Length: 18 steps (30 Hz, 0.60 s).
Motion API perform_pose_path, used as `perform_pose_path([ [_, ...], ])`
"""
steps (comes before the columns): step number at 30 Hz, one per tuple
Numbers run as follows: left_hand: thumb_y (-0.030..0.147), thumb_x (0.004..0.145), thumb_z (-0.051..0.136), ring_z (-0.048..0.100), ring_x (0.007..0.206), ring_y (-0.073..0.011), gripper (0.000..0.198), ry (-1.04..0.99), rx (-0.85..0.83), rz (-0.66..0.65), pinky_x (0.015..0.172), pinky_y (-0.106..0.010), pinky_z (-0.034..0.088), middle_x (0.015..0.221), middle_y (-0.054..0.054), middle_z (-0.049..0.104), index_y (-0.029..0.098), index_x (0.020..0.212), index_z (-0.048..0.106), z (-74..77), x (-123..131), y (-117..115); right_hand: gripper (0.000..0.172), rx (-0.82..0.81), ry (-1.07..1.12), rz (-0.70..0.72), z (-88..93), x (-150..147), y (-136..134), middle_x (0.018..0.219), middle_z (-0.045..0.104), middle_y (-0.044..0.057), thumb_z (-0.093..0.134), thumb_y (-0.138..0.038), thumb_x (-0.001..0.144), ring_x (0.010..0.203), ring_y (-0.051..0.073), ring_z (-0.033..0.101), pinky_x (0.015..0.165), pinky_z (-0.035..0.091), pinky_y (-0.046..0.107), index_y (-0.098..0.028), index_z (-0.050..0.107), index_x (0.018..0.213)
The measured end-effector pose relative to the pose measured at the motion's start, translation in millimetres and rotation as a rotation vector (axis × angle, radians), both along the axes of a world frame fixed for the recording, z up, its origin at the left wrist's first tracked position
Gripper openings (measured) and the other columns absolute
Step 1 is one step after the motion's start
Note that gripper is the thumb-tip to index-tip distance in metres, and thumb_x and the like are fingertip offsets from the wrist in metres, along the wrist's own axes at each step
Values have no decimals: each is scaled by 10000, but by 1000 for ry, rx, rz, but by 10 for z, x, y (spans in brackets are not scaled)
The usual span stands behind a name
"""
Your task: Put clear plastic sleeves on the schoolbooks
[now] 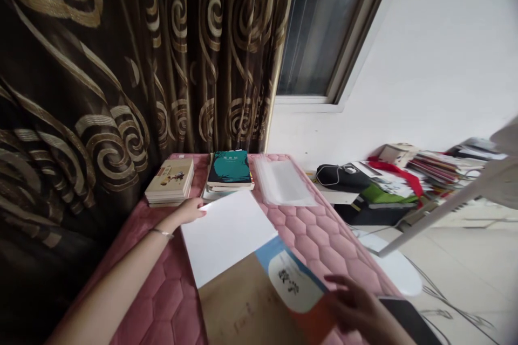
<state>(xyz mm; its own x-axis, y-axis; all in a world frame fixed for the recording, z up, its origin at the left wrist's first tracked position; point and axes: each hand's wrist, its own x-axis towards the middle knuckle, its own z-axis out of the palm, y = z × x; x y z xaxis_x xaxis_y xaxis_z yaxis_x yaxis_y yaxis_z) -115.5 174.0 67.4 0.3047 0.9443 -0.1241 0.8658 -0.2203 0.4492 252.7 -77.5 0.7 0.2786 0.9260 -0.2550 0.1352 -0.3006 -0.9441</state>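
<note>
left hand [191,211] pinches the white sheet [231,234] by its edge (sensible: probably light, easily creased); right hand [358,302], half-curled, meets the likely stiffer book [279,291], grip unclear.

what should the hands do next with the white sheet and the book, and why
I'd probably have the right hand steady the book by its right edge. Its fingers are there, though blur hides whether they grip, while the left hand holds the far left corner of the white sheet, which sticks out beyond the book.
</note>
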Motion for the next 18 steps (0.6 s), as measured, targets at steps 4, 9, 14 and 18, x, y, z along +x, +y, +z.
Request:
perform_pose_path([
  [4,473,656,609,487,576,-141,327,-305,-213,98,531,-227,320,592,51,506,208,655,417,34,-445,-493,417,-9,-177,60,296,312,811,478,571,-5,762,-440,540,393,110,487,408,396,243,-139,671,814],
  [9,474,571,715,579,697,-191,394,-724,-519,253,650,-263,379,749,-11,667,158,786,617,-152,-689,-1108,183,18,-321,125,325,210,1827,477,572,-9,745,-276,610,417,81,470,433,392,211,-121,678,682],
  [14,391,553,706,613,717,-227,324,-783,-502,365,707,-298,392,727,-27,709,151,770,677,-400,-728,-1245,142,-4,-375,106,67,-16,2281,455,561,-26,774,-219,585,411,78,463,411,369,192,-131,682,648],
  [18,386,556,695,631,716,-241,322,-787,-534,372,705,-310,404,723,-32,715,149,773,685,-474,-766,-1227,217,-28,-406,84,-70,-51,2236,467,582,-9,751,-315,647,369,94,461,385,386,217,-126,702,742],
])
